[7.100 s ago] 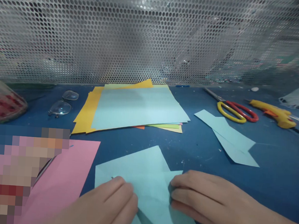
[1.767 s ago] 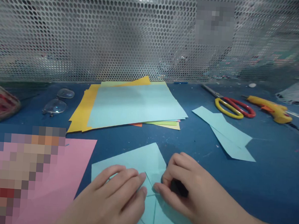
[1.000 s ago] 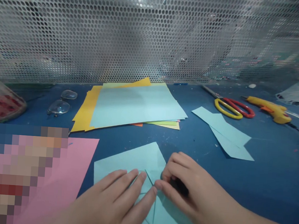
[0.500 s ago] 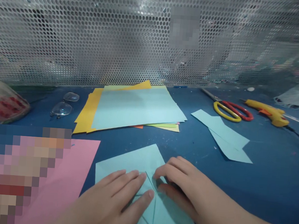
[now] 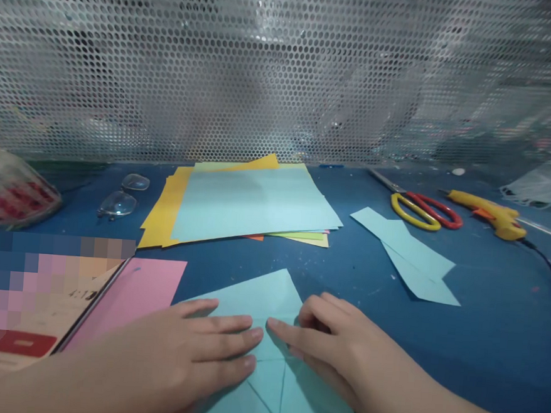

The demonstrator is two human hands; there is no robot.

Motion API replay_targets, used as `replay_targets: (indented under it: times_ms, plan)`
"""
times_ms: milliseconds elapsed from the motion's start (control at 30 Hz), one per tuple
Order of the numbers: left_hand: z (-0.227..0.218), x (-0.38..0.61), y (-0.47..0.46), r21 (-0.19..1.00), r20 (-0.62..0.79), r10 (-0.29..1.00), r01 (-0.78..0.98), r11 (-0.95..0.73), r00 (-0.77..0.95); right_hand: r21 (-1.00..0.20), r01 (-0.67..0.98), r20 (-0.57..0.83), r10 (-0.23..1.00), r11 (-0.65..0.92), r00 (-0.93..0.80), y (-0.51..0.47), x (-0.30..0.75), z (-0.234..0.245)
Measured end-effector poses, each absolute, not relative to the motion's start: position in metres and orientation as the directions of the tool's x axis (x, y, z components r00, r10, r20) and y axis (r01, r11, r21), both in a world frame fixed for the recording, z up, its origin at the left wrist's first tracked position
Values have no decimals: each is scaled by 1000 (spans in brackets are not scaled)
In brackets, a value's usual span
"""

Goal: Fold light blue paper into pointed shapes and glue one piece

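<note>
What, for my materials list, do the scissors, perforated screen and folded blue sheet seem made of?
Scissors: blades probably metal, gray and shiny; handles likely glossy plastic, smooth, brightly coloured. Perforated screen: likely shiny metal, silvery glints. Folded blue sheet: matte paper or card, crisp creases.

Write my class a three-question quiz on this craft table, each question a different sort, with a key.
1. True or false: the left hand and the right hand both touch the light-blue paper at the front.
2. Which corded tool lies to the right of the scissors in the picture? A) stapler B) glue gun C) drill
3. Complete: in the picture, the eyeglasses lie to the ____ of the paper stack.

Key: 1 true; 2 B; 3 left.
</note>
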State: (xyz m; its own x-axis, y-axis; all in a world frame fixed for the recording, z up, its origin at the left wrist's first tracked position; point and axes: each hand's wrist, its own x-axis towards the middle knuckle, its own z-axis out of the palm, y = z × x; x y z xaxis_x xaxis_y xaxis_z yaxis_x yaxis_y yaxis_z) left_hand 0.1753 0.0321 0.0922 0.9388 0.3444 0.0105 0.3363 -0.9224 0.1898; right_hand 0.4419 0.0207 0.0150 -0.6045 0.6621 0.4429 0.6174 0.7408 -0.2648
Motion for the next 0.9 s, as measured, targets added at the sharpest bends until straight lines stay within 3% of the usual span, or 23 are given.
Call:
replay_targets:
  times_ms: [233,367,567,900]
  plan:
    - [95,174,34,124,27,346,340,-932,938,-253,619,419,661,743,-622,18,444,23]
    - [93,176,34,77,2,300,299,-951,954,-334,460,376,564,823,-735,16,445,40]
    - [88,178,33,104,-38,334,336,-936,942,-191,398,372,441,897,-817,16,438,53]
    - [97,172,28,237,-17,433,425,-874,901,-234,421,331,478,877,-813,14,453,53]
